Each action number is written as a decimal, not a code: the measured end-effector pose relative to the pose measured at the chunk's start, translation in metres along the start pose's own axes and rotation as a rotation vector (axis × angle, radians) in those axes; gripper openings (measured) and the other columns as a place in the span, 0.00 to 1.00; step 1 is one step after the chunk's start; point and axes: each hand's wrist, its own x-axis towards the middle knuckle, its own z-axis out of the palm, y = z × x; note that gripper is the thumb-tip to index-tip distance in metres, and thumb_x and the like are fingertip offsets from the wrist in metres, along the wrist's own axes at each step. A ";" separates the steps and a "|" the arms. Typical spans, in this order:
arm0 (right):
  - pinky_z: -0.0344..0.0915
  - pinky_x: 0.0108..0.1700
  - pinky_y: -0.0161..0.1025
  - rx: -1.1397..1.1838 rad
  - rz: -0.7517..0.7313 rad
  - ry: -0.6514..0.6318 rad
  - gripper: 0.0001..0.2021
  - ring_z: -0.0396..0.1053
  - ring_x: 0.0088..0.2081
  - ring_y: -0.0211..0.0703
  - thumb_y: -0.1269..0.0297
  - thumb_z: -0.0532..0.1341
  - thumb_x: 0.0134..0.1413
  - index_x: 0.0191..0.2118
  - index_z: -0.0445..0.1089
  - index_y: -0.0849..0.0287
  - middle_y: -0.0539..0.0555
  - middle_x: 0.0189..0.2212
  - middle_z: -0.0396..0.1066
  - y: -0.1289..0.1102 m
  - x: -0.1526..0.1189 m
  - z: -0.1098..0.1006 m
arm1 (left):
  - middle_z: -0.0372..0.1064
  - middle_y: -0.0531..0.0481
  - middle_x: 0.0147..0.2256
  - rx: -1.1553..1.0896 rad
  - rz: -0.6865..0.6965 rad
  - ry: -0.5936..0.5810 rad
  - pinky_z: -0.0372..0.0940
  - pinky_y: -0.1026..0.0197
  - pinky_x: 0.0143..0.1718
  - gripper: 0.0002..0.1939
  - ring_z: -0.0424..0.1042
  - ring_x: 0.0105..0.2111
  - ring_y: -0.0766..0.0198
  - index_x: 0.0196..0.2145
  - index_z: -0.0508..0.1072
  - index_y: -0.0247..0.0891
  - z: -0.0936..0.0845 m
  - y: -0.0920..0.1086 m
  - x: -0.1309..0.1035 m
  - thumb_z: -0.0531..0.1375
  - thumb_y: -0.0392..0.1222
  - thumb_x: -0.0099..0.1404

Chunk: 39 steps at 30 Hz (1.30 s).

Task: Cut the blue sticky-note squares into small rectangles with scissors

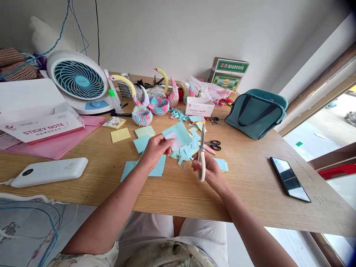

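Note:
My left hand (157, 149) pinches a light blue paper sheet (180, 132) together with a smaller pale lilac piece (174, 141) lying over its lower corner. White-handled scissors (202, 160) are in my right hand (208, 170), blades pointing up and away, just right of the blue sheet and apart from it. Cut blue paper pieces (189, 150) are heaped on the table beneath and between the hands. More blue sheets (158, 167) lie under my left wrist, and a small blue stack (221, 164) sits right of my right hand.
Black scissors (214, 144) lie behind my right hand. Folded-paper swans (141, 114) and a sticky note box (199, 107) stand further back. A fan (79, 81), a larger box (41, 126) and a power bank (51, 171) are left; a teal bag (254, 114) and phone (289, 179) right.

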 end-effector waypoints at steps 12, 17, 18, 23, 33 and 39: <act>0.63 0.30 0.36 0.302 0.081 0.209 0.18 0.66 0.28 0.38 0.52 0.73 0.45 0.31 0.66 0.57 0.48 0.25 0.69 0.018 0.016 0.011 | 0.64 0.57 0.17 0.141 -0.021 -0.147 0.56 0.67 0.16 0.09 0.61 0.15 0.71 0.30 0.73 0.35 0.025 -0.011 -0.015 0.67 0.43 0.56; 0.62 0.30 0.36 0.327 0.097 0.232 0.16 0.65 0.27 0.38 0.56 0.72 0.43 0.31 0.66 0.57 0.48 0.24 0.69 0.016 0.014 0.013 | 0.63 0.57 0.16 0.068 -0.078 -0.157 0.54 0.67 0.16 0.10 0.59 0.14 0.73 0.29 0.72 0.35 0.027 -0.012 -0.014 0.67 0.42 0.56; 0.62 0.30 0.37 0.320 0.102 0.233 0.16 0.65 0.26 0.38 0.56 0.72 0.43 0.30 0.66 0.58 0.48 0.24 0.69 0.015 0.014 0.012 | 0.62 0.57 0.16 0.060 -0.084 -0.160 0.53 0.67 0.16 0.10 0.58 0.14 0.73 0.29 0.72 0.35 0.027 -0.013 -0.013 0.67 0.43 0.56; 0.62 0.29 0.37 0.312 0.100 0.241 0.17 0.64 0.25 0.37 0.56 0.72 0.42 0.31 0.64 0.57 0.47 0.23 0.68 0.013 0.015 0.012 | 0.67 0.56 0.22 0.040 -0.040 -0.158 0.53 0.68 0.17 0.15 0.60 0.16 0.74 0.34 0.69 0.37 0.028 -0.015 -0.014 0.68 0.46 0.56; 0.61 0.29 0.38 0.263 0.061 0.397 0.16 0.59 0.25 0.37 0.53 0.69 0.45 0.30 0.65 0.56 0.47 0.23 0.65 0.013 0.012 0.009 | 0.72 0.48 0.38 0.258 0.344 -0.064 0.66 0.67 0.32 0.07 0.73 0.39 0.63 0.37 0.70 0.40 0.038 -0.016 -0.030 0.63 0.43 0.64; 0.61 0.31 0.38 0.253 0.036 0.389 0.16 0.60 0.26 0.38 0.52 0.69 0.45 0.31 0.65 0.56 0.47 0.24 0.65 0.010 0.011 0.008 | 0.74 0.46 0.37 0.419 0.457 -0.199 0.66 0.64 0.35 0.08 0.72 0.34 0.64 0.39 0.81 0.40 0.038 -0.022 -0.030 0.61 0.40 0.67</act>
